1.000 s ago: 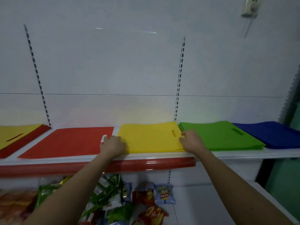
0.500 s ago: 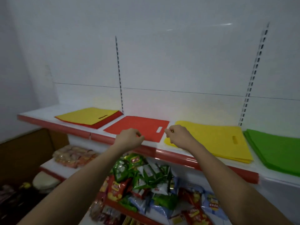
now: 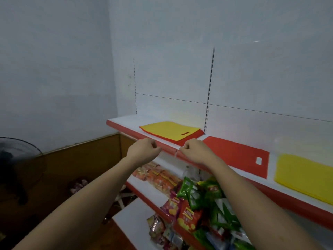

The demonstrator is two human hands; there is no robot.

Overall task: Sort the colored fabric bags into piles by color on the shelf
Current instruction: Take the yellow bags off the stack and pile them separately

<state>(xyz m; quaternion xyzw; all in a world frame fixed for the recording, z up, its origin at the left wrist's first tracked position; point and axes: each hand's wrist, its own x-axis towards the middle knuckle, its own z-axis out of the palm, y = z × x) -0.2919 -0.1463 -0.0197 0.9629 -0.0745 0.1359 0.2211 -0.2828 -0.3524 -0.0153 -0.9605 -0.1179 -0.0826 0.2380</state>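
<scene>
**Now both hands swing to the mixed stack**

Now the long white shelf with the red front lip (image 3: 167, 146) is our landmark, and the view has swept left along it since a second ago. On its far left end sits the flat yellow fabric bag lying on red ones (image 3: 171, 130), the one pile not yet sorted. Right of it lies the flat red fabric bag with a cut-out handle (image 3: 237, 153), then the yellow fabric pile (image 3: 304, 175). The left hand (image 3: 143, 150) and right hand (image 3: 195, 150) have left that yellow pile; they hover at the lip, loosely curled, gripping nothing. I'd judge that stray yellow is next.
</scene>
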